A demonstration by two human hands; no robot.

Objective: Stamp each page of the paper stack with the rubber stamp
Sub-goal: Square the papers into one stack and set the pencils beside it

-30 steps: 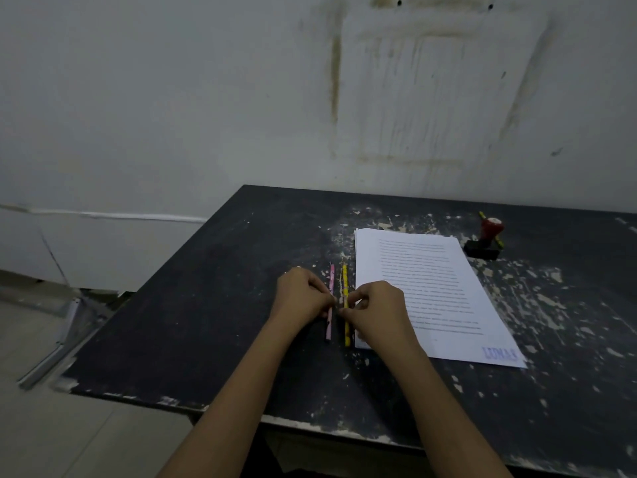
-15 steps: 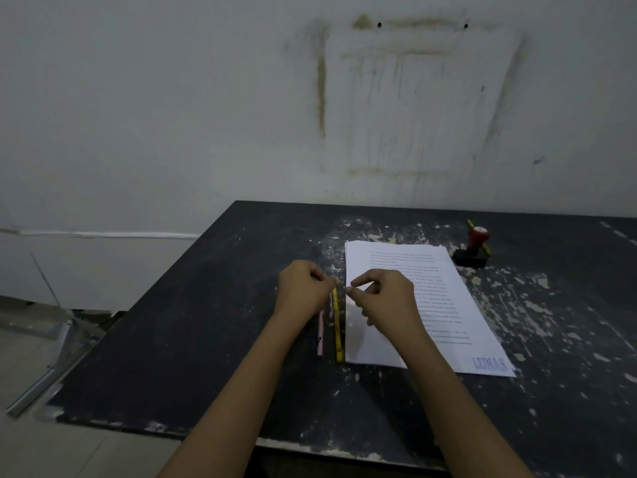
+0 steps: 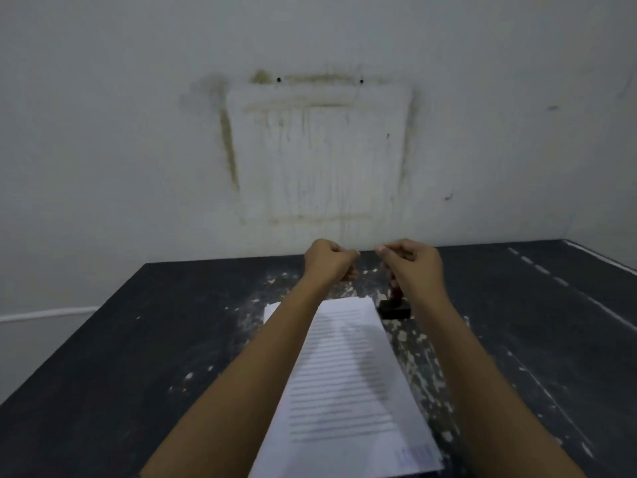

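Aloft, left hand (image 3: 329,260), right hand (image 3: 412,262) apart, rubber stamp (image 3: 394,310) beside stack (image 3: 348,374)

No legible text on paper stack (image 3: 344,374)

Bare left forearm (image 3: 262,360) and right forearm (image 3: 462,353) extended forward, raised. left hand (image 3: 329,260) and right hand (image 3: 412,265) level, near each other, not touching. Fingers curled on both, thumbs against index fingertips. Nothing seen in either pinch; blurry, so unsure.
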